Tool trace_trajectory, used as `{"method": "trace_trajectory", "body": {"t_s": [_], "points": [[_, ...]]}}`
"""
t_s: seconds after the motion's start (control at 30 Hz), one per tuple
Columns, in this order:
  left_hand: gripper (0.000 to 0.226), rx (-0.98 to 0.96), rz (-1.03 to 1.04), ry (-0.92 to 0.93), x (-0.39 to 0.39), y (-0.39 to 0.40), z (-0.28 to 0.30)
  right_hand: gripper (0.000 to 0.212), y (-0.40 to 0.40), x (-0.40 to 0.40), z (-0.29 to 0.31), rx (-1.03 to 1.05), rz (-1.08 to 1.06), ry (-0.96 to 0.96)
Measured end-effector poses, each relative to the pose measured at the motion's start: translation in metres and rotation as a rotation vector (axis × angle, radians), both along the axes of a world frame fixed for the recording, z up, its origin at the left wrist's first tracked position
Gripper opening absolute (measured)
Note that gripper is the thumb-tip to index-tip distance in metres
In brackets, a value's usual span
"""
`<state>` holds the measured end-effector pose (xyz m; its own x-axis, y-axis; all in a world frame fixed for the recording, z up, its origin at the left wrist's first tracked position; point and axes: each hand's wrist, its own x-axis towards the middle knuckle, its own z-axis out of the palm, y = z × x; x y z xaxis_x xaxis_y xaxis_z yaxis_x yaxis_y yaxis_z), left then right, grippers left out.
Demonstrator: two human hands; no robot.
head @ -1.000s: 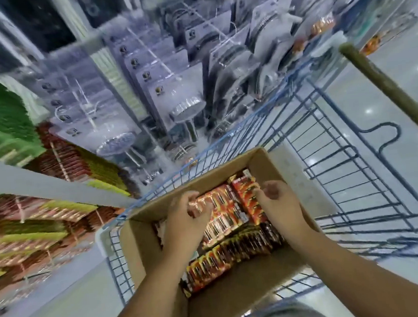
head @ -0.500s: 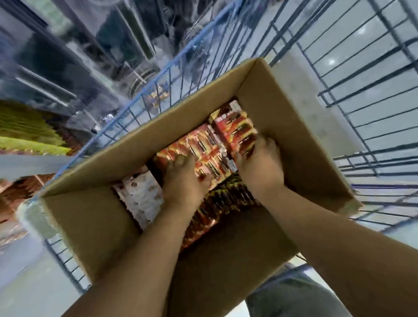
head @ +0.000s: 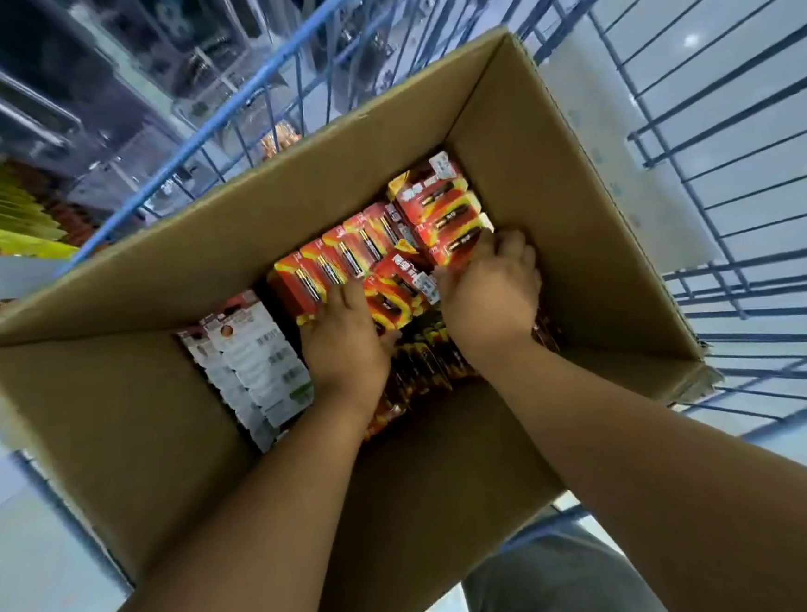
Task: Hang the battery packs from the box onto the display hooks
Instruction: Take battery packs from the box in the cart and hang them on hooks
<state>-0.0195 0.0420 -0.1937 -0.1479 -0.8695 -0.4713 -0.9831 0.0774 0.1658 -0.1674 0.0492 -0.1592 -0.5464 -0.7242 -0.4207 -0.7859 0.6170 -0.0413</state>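
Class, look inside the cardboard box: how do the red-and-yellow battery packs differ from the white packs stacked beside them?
Colour: the red-and-yellow battery packs are bright, while the white packs are pale with barcodes showing.
Place: the red-and-yellow ones fill the box's middle and right; the white ones sit at its left.
Contact: the left hand and right hand are on the red-and-yellow packs; neither touches the white ones.
Shared: both lie in overlapping rows.

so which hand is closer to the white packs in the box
Left. The left hand lies on the red packs right beside the white packs. The right hand is farther over, toward the opposite wall of the box.
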Motion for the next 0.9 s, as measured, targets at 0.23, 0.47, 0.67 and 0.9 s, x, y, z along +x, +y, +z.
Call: {"method": "trace_trajectory", "body": {"t_s": [0.23, 0.47, 0.67, 0.9], "points": [[0.076, 0.104, 0.308, 0.150, 0.006, -0.003, 0.022, 0.079, -0.001, 0.004, -0.001, -0.052, 0.117, 0.041], [0.028, 0.250, 0.920, 0.662, 0.033, -0.007, 0.044, 0.069, -0.010, -0.008, 0.007, -0.205, -0.142, -0.255], [0.025, 0.335, 0.961, 0.841, 0.043, -0.009, 0.072, 0.018, -0.012, -0.013, 0.022, -0.190, -0.499, -0.773], [0.016, 0.355, 0.941, 1.027, 0.074, -0.003, 0.150, 0.020, 0.008, -0.006, 0.103, -0.206, -0.589, -1.242]]}}
